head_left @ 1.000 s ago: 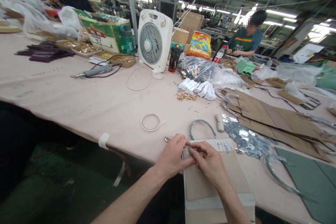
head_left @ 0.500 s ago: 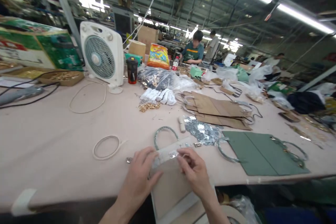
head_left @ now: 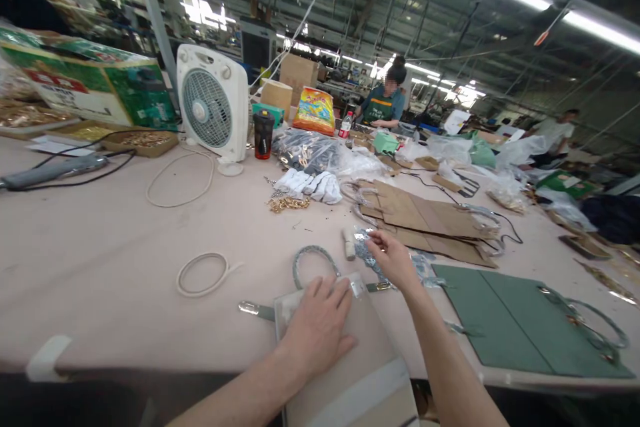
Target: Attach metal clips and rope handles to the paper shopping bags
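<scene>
My left hand lies flat with fingers spread on a beige bag panel at the table's front edge, holding it down. A grey-green braided handle loop rises from the panel's top, and a metal strap end sticks out to its left. My right hand reaches forward to a heap of small clear plastic packets, its fingers pinched on one small packet. A short cream cylinder lies just left of that hand.
A green bag panel with handles lies right. Brown panels, white gloves, gold hardware, a cord ring, a white fan, a black cup and a power tool stand farther off. A person sits beyond.
My right hand left the top edge of the beige panel and reached forward to the plastic packets. My left hand flattened onto the panel. The view swung slightly left.
</scene>
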{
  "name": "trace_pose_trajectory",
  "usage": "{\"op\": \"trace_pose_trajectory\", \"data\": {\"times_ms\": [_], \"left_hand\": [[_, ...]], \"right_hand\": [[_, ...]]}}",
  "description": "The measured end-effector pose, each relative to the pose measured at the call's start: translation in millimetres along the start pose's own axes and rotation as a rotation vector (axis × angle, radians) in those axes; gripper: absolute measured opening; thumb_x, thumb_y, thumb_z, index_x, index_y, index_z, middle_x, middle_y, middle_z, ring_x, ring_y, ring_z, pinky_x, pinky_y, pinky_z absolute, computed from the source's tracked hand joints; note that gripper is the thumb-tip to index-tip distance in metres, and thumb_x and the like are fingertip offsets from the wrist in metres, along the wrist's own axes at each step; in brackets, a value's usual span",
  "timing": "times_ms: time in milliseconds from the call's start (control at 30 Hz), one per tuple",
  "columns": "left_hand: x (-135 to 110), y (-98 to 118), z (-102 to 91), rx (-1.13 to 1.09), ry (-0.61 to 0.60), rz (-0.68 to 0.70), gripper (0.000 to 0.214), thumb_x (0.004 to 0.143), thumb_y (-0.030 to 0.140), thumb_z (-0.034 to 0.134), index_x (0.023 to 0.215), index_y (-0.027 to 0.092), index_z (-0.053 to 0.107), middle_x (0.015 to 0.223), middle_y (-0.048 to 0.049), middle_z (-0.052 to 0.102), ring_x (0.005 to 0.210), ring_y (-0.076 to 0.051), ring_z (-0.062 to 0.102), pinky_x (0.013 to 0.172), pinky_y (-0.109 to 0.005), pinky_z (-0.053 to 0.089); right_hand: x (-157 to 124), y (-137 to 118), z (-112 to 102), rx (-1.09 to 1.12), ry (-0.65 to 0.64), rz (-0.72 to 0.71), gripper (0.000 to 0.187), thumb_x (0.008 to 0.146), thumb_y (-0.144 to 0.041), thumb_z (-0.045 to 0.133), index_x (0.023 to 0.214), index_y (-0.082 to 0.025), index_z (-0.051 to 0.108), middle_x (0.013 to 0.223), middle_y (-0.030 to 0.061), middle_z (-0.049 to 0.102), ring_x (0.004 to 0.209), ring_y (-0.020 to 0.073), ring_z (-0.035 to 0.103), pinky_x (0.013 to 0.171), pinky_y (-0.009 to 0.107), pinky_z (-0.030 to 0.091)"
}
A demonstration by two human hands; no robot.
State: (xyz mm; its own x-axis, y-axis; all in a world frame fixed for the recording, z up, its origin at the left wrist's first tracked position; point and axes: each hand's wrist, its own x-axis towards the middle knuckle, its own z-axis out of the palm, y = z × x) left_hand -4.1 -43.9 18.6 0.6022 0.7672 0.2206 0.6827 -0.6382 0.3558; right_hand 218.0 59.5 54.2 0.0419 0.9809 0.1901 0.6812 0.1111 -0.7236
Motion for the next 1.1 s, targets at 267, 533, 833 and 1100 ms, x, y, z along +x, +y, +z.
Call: {"op": "trace_pose_trajectory", "data": {"times_ms": [267,533,833,1100], "left_hand": [[12.9,4.6,-10.4,0.0,-0.045,-0.009,0.077,0.085,0.059,0.074,0.146,0.017,0.053,0.152,-0.0167,0.055,0.141,-0.041,0.045,0.118,-0.06,0.033],[23.8,-6.2,-11.8,-0.016,-0.077,0.038,0.079,0.082,0.066,0.073,0.144,0.02,0.054,0.137,-0.0148,0.063,0.131,-0.042,0.048,0.106,-0.06,0.045],[31.9,-16.0,-10.0,-0.099,-0.081,0.072,0.079,0.075,0.062,0.08,0.138,0.02,0.058,0.142,-0.0142,0.06,0.133,-0.041,0.048,0.107,-0.056,0.046],[31.7,-18.3,-9.7,-0.162,-0.056,0.044,0.076,0.072,0.064,0.082,0.133,0.023,0.061,0.134,-0.012,0.065,0.129,-0.04,0.05,0.107,-0.055,0.046]], "right_hand": [[46.4,-13.1,53.4,-0.412,-0.073,0.138,0.027,0.081,-0.034,0.074,0.097,-0.013,0.07,0.108,0.0227,0.075,0.107,0.0342,0.069,0.091,0.038,0.048],[6.3,-15.3,1.3,0.705,0.094,0.115,0.035,0.084,-0.036,0.058,0.116,-0.021,0.061,0.099,0.0048,0.07,0.085,0.0221,0.069,0.076,0.037,0.056],[-61.9,-17.8,23.4,1.184,0.371,0.211,0.031,0.088,-0.039,0.069,0.074,-0.022,0.047,0.07,-0.0069,0.039,0.052,0.0071,0.041,0.049,0.021,0.037],[-66.5,-29.4,37.3,1.12,0.445,0.033,0.036,0.096,-0.044,0.057,0.069,-0.021,0.052,0.057,-0.0082,0.034,0.039,0.0061,0.028,0.042,0.023,0.025]]}}
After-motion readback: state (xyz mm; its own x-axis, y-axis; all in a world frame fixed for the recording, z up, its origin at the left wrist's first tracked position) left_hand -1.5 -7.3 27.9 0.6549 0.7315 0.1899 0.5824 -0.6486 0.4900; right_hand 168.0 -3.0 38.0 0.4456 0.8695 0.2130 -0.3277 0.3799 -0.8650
